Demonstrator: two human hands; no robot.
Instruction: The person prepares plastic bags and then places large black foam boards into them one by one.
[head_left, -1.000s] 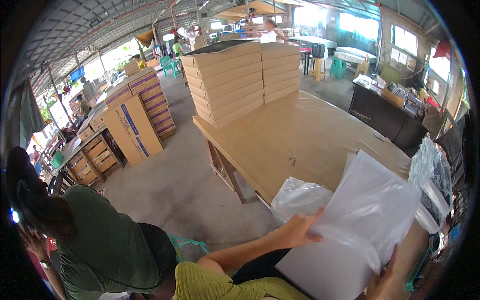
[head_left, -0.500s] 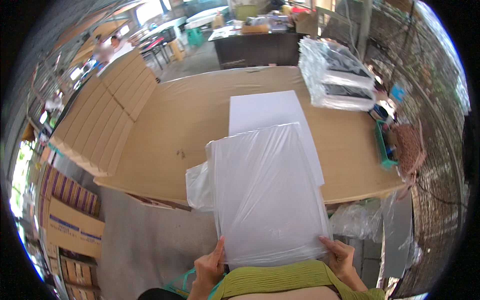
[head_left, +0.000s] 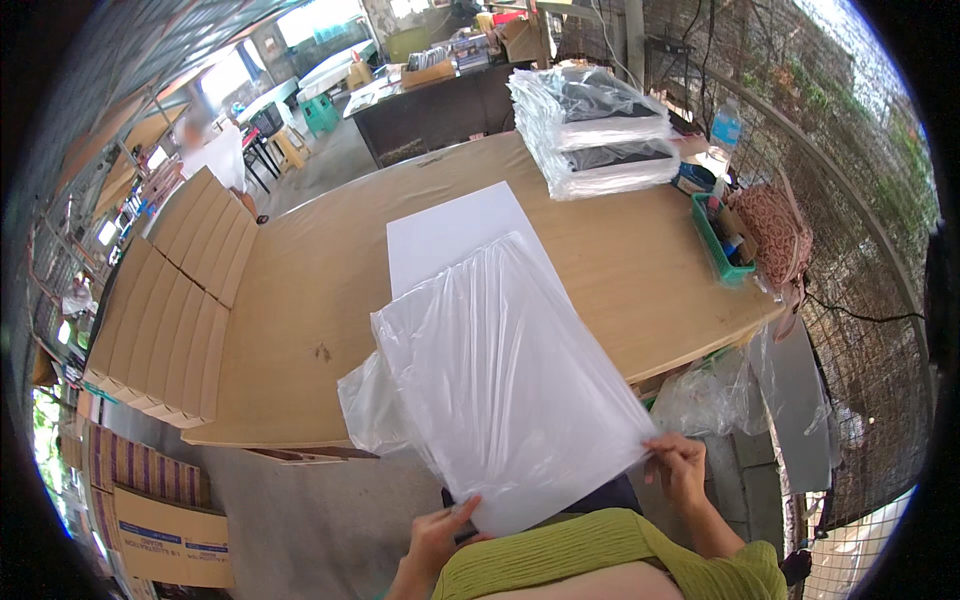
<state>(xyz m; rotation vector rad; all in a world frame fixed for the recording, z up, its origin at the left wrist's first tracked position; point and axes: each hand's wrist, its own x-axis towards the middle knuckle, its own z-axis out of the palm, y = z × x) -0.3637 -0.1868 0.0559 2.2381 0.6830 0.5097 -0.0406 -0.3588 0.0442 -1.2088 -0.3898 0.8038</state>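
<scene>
A large white board in a clear, wrinkled plastic sleeve slants from the table out over its near edge toward my body. The fingers of my left hand pinch its near left edge. At the near right corner, my right hand grips the plastic and board between thumb and fingers. Under its far end lies another white sheet, flat on the tabletop. A crumpled piece of clear plastic sticks out from beneath the left side and hangs over the table edge.
The brown-topped table carries stacked brown boards at left and plastic-wrapped packs at far right. A green basket and a patterned pink bag sit at the right edge. Cartons stand lower left. A person is at far left.
The sleeved board has turned, its near right corner rising with my right hand. My left hand has moved slightly right and nearer my body. The whole view has swung to the right.
</scene>
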